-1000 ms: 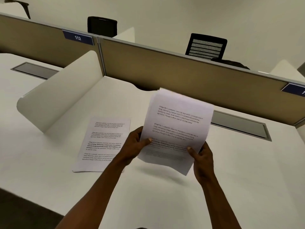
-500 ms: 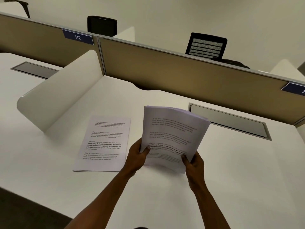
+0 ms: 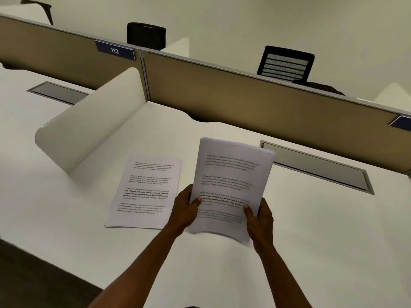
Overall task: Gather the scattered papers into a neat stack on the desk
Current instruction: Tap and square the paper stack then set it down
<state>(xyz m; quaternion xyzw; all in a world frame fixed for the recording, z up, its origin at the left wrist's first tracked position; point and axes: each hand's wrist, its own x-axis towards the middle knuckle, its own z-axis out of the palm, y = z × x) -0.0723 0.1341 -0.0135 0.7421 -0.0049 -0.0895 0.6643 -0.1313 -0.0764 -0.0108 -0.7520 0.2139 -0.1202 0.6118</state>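
Sheaf of white printed paper sheets (image 3: pixel 231 185) held near upright over middle of white desk surface (image 3: pixel 311 241), bottom edge seemingly on surface. Left hand (image 3: pixel 184 207) clamped on lower left edge, right hand (image 3: pixel 259 215) on lower right edge. Top edges fanned, uneven.

Second flat pile of white printed sheets (image 3: pixel 144 192) just left, nearer front edge.

Risk: loose grip lets sheets slide, fan wider; curled bottom may buckle.

No containers in view; grey cable-tray flap (image 3: pixel 315 167) at back edge closed.
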